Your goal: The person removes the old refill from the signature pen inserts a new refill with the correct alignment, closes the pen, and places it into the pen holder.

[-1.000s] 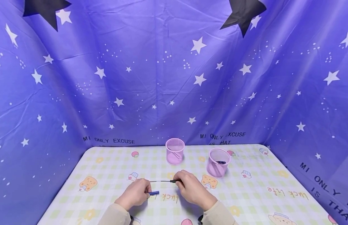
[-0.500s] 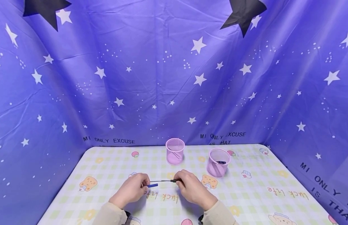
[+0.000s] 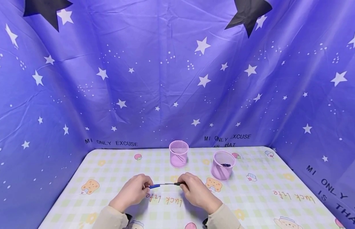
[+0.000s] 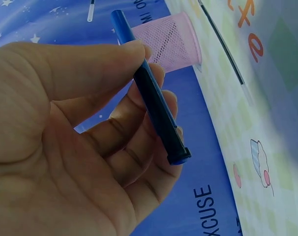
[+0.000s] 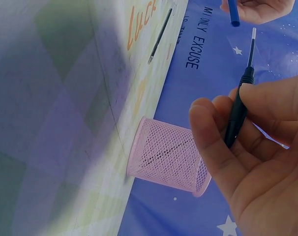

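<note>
My left hand (image 3: 133, 191) pinches a blue pen barrel (image 4: 154, 105) between thumb and fingers. Its open front end points toward my right hand (image 3: 196, 192). That hand holds a black pen grip (image 5: 237, 115), from which a thin clear-tipped refill (image 5: 252, 46) sticks out toward the barrel. In the right wrist view the barrel's end and the refill's tip are close together but apart. Another refill (image 4: 223, 46) lies on the tablecloth, seen in both wrist views.
Two pink mesh cups stand behind the hands. The left cup (image 3: 173, 161) holds thin sticks; the right cup (image 3: 218, 171) holds small dark pieces. A checked, printed tablecloth (image 3: 114, 165) covers the table. Blue star-patterned curtains (image 3: 154, 79) enclose the back and sides.
My left hand has moved slightly away from me, bringing the blue barrel up nearly in line with the refill. My right hand has stayed almost still.
</note>
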A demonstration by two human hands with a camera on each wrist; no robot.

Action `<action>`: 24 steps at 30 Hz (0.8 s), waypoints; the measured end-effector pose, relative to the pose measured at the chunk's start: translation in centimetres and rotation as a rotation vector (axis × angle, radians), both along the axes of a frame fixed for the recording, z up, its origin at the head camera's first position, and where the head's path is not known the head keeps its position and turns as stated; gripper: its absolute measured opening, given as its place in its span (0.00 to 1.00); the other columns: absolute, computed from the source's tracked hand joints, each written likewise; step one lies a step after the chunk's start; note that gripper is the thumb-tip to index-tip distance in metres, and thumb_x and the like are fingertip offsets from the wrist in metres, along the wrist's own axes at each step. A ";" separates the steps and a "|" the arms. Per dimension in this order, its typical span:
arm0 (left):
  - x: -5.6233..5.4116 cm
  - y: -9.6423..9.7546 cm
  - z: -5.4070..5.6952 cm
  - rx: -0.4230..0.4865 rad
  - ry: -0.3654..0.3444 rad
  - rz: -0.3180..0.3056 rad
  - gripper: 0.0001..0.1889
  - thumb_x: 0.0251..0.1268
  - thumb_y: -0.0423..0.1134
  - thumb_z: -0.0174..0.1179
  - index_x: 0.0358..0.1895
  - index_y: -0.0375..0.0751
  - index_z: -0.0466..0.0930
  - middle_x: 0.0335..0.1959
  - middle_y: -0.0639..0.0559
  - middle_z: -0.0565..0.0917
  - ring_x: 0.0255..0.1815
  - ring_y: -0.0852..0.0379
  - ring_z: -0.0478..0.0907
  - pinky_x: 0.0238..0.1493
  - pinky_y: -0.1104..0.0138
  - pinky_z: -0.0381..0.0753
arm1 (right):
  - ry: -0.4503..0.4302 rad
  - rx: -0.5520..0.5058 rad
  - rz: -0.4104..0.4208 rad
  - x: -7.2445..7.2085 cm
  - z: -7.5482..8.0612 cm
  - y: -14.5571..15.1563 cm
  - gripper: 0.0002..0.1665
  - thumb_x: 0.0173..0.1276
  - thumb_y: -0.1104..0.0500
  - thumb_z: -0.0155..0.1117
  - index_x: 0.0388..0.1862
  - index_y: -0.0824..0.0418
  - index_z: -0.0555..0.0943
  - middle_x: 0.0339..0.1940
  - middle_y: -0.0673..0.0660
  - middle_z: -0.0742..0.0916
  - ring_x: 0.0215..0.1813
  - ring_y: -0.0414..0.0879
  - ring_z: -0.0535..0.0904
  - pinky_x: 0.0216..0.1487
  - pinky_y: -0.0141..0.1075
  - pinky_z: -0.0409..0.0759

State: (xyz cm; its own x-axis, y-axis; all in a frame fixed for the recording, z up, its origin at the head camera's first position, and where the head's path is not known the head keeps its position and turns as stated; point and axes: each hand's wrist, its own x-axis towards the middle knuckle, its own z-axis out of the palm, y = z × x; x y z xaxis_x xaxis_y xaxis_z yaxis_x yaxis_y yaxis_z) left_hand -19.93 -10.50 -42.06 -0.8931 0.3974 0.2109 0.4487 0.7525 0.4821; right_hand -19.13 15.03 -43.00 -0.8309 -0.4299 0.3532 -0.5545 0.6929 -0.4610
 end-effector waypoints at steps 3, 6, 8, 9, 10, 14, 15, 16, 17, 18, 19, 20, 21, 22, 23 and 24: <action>0.0 0.0 0.1 0.001 0.007 0.007 0.09 0.51 0.26 0.62 0.29 0.47 0.82 0.25 0.61 0.73 0.28 0.63 0.69 0.32 0.65 0.71 | 0.004 0.001 0.001 0.0 -0.1 0.0 0.07 0.65 0.67 0.60 0.37 0.56 0.80 0.33 0.44 0.79 0.37 0.35 0.74 0.43 0.37 0.77; 0.1 0.0 0.2 0.005 0.017 0.010 0.09 0.51 0.26 0.62 0.29 0.47 0.81 0.25 0.61 0.73 0.28 0.63 0.70 0.32 0.65 0.71 | 0.000 0.000 0.001 0.0 -0.1 0.0 0.07 0.65 0.67 0.60 0.37 0.56 0.80 0.33 0.45 0.79 0.37 0.35 0.74 0.43 0.37 0.77; 0.1 0.0 0.3 0.007 0.021 0.010 0.10 0.51 0.26 0.62 0.29 0.47 0.81 0.25 0.61 0.73 0.27 0.63 0.69 0.31 0.65 0.71 | -0.005 -0.001 0.001 0.0 -0.1 0.0 0.07 0.65 0.67 0.60 0.37 0.56 0.80 0.33 0.45 0.79 0.37 0.35 0.74 0.43 0.37 0.77; 0.1 0.0 0.3 0.007 0.022 0.010 0.10 0.51 0.26 0.62 0.28 0.48 0.81 0.25 0.61 0.73 0.27 0.63 0.69 0.31 0.65 0.71 | -0.006 0.000 0.002 0.0 -0.1 0.0 0.07 0.65 0.67 0.60 0.37 0.56 0.80 0.33 0.45 0.79 0.37 0.35 0.74 0.43 0.36 0.77; 0.1 0.0 0.4 0.007 0.022 0.011 0.10 0.51 0.26 0.62 0.28 0.48 0.81 0.25 0.61 0.73 0.27 0.63 0.69 0.31 0.66 0.71 | -0.007 0.001 0.002 0.0 -0.1 0.0 0.07 0.65 0.67 0.60 0.37 0.56 0.80 0.33 0.45 0.79 0.37 0.35 0.74 0.43 0.36 0.77; 0.2 0.0 0.5 0.006 0.019 0.014 0.10 0.51 0.26 0.62 0.28 0.48 0.81 0.25 0.61 0.73 0.28 0.63 0.69 0.32 0.66 0.71 | -0.004 0.008 0.001 -0.1 -0.2 0.0 0.07 0.65 0.67 0.60 0.37 0.56 0.80 0.33 0.45 0.80 0.37 0.35 0.75 0.43 0.36 0.78; 0.2 0.1 0.6 0.006 0.018 0.013 0.10 0.51 0.26 0.63 0.28 0.48 0.81 0.25 0.61 0.73 0.28 0.63 0.69 0.32 0.66 0.71 | -0.003 0.009 0.001 -0.1 -0.2 0.0 0.07 0.65 0.67 0.60 0.37 0.56 0.80 0.33 0.45 0.80 0.37 0.35 0.75 0.43 0.36 0.78; 0.3 0.1 0.6 0.005 0.018 0.013 0.10 0.51 0.26 0.63 0.28 0.49 0.81 0.25 0.61 0.73 0.28 0.63 0.70 0.32 0.65 0.71 | -0.003 0.010 0.001 -0.1 -0.2 0.0 0.07 0.65 0.67 0.60 0.37 0.56 0.80 0.33 0.45 0.80 0.37 0.36 0.75 0.44 0.36 0.78; 0.3 0.1 0.6 0.004 0.018 0.011 0.10 0.51 0.26 0.63 0.28 0.49 0.81 0.26 0.61 0.73 0.28 0.63 0.70 0.32 0.65 0.71 | -0.003 0.010 0.000 -0.1 -0.2 0.0 0.07 0.65 0.67 0.60 0.37 0.56 0.80 0.33 0.45 0.80 0.38 0.36 0.75 0.44 0.37 0.78; 0.3 0.2 0.6 0.003 0.017 0.010 0.10 0.51 0.26 0.63 0.28 0.49 0.81 0.26 0.61 0.73 0.28 0.63 0.70 0.32 0.65 0.71 | -0.002 0.012 0.000 -0.1 -0.2 0.0 0.07 0.65 0.67 0.60 0.37 0.56 0.80 0.33 0.45 0.80 0.38 0.36 0.75 0.44 0.37 0.78; 0.3 0.2 0.7 0.002 0.016 0.009 0.10 0.52 0.26 0.63 0.28 0.49 0.81 0.26 0.61 0.73 0.28 0.63 0.69 0.32 0.65 0.71 | -0.001 0.013 0.000 -0.1 -0.2 0.0 0.07 0.65 0.68 0.61 0.37 0.56 0.80 0.33 0.45 0.80 0.38 0.36 0.75 0.44 0.37 0.78; 0.4 0.2 0.7 0.002 0.017 0.008 0.10 0.52 0.26 0.63 0.28 0.49 0.81 0.26 0.61 0.73 0.28 0.63 0.70 0.32 0.65 0.71 | -0.001 0.014 0.000 -0.1 -0.2 0.0 0.07 0.64 0.68 0.61 0.37 0.56 0.80 0.33 0.45 0.80 0.38 0.36 0.75 0.44 0.37 0.78; 0.4 0.3 0.7 0.001 0.018 0.008 0.10 0.52 0.26 0.64 0.28 0.49 0.81 0.26 0.61 0.73 0.28 0.63 0.70 0.32 0.65 0.72 | -0.003 0.014 0.001 -0.1 -0.2 0.0 0.08 0.64 0.68 0.61 0.37 0.56 0.80 0.34 0.44 0.80 0.38 0.36 0.75 0.44 0.37 0.78; 0.4 0.3 0.7 -0.001 0.023 0.008 0.10 0.52 0.27 0.64 0.28 0.50 0.81 0.26 0.61 0.73 0.28 0.63 0.70 0.33 0.64 0.72 | -0.004 0.015 0.001 -0.2 -0.2 0.0 0.08 0.64 0.68 0.61 0.37 0.56 0.80 0.34 0.44 0.80 0.38 0.36 0.75 0.44 0.37 0.78; 0.4 0.3 0.7 -0.001 0.027 0.007 0.10 0.51 0.27 0.64 0.28 0.50 0.81 0.26 0.61 0.74 0.28 0.63 0.70 0.33 0.64 0.72 | -0.005 0.016 0.001 -0.2 -0.2 0.0 0.08 0.64 0.68 0.61 0.37 0.56 0.80 0.34 0.44 0.80 0.38 0.36 0.75 0.44 0.36 0.78; 0.4 0.4 0.7 -0.001 0.033 0.008 0.10 0.51 0.27 0.64 0.29 0.49 0.81 0.26 0.61 0.74 0.29 0.63 0.70 0.33 0.64 0.72 | -0.006 0.016 0.000 -0.2 -0.2 0.0 0.08 0.64 0.68 0.61 0.37 0.56 0.80 0.34 0.44 0.80 0.38 0.36 0.75 0.44 0.36 0.78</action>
